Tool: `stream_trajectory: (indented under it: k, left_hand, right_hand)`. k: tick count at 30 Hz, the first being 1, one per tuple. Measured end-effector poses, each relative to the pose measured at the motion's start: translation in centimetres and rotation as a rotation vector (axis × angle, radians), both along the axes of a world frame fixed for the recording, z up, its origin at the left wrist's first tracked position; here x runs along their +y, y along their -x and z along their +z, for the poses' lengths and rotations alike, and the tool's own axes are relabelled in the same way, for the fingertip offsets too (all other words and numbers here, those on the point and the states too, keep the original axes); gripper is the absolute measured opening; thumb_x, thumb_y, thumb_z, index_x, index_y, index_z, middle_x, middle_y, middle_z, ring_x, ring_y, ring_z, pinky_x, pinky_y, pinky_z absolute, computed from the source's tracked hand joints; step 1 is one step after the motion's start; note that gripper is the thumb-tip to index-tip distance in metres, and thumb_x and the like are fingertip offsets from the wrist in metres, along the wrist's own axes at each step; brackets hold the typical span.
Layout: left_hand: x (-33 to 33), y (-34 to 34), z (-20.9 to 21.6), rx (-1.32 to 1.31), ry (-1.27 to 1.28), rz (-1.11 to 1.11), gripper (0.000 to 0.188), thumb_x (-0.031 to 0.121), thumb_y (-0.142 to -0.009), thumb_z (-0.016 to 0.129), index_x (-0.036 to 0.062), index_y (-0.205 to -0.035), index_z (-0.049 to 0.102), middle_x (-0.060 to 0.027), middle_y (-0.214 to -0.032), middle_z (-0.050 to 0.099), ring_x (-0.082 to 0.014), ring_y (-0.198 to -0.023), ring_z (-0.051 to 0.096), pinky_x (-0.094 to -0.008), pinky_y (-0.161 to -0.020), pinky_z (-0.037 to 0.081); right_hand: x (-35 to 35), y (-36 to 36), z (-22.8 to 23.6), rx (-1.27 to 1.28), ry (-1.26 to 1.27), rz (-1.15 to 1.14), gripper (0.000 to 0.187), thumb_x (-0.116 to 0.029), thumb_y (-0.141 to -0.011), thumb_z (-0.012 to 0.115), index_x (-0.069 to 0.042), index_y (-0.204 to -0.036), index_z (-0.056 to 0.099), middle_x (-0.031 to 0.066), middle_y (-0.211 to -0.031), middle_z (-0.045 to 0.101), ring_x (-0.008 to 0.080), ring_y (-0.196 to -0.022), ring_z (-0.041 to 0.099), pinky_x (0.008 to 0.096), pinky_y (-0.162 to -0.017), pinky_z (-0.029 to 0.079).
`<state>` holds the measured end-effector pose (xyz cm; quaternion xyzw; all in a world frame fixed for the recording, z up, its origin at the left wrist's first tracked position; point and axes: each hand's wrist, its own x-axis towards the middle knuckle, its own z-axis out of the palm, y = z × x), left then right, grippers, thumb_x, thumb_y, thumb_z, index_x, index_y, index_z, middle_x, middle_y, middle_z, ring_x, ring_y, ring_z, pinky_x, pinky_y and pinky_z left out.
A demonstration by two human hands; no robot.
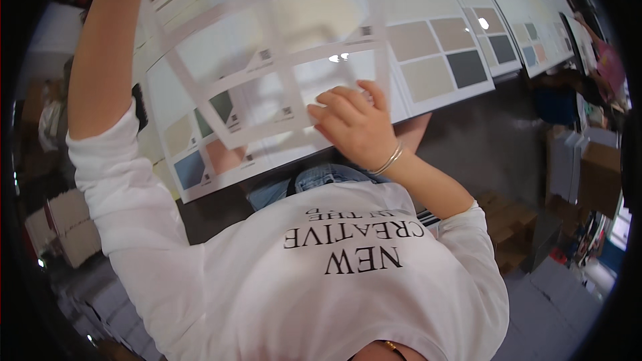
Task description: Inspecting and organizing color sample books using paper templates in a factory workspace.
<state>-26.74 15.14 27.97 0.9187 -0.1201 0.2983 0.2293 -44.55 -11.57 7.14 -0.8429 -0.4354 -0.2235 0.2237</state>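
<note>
Over grey floor [461, 137], the sheet [283, 60] spreads left of the right hand [359, 127], grip half-curled, pinching or not I cannot tell; it looks pale, windowed, blurred.

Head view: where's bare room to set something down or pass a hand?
Grey floor shows bare between the four-swatch board, the right forearm and the cardboard boxes. Crowded: the upper area, with swatch boards side by side, and the middle, where the right hand overlaps the white windowed sheet.
</note>
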Motion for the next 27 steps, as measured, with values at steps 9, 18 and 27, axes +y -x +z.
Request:
stream_trajectory:
  k: [9,18,27]
  left_hand:
    - [9.9,-6.7,-11.4,0.203,-0.226,0.086,0.040,0.039,-0.088,0.074,0.0148,-0.120,0.071,-0.0011,-0.091,0.069,-0.0100,-0.084,0.063,-0.0237,-0.076,0.049]
    - [7.3,-7.1,-17.7,0.353,-0.123,0.067,0.035,0.035,-0.089,0.072,0.0123,-0.116,0.072,-0.0011,-0.101,0.074,-0.0117,-0.087,0.066,-0.0263,-0.079,0.051]
    - [5.0,-8.1,-20.3,0.411,-0.087,0.074,0.037,0.033,-0.087,0.075,0.0113,-0.117,0.071,-0.0021,-0.106,0.074,-0.0134,-0.088,0.066,-0.0278,-0.080,0.051]
  right_hand:
    - [-1.0,3.9,-1.4,0.125,0.067,-0.128,0.034,-0.013,-0.081,0.062,-0.016,-0.114,0.065,-0.0032,-0.110,0.061,0.0118,-0.106,0.059,0.0423,-0.102,0.033]
    - [-2.5,4.8,-3.8,0.273,0.025,-0.212,0.033,-0.011,-0.082,0.060,-0.015,-0.114,0.065,0.0028,-0.116,0.061,0.0181,-0.112,0.057,0.0486,-0.101,0.036]
    - [-2.8,5.5,-5.0,0.335,-0.020,-0.291,0.033,-0.010,-0.081,0.061,-0.017,-0.113,0.066,0.0037,-0.118,0.060,0.0202,-0.115,0.056,0.0539,-0.105,0.033]
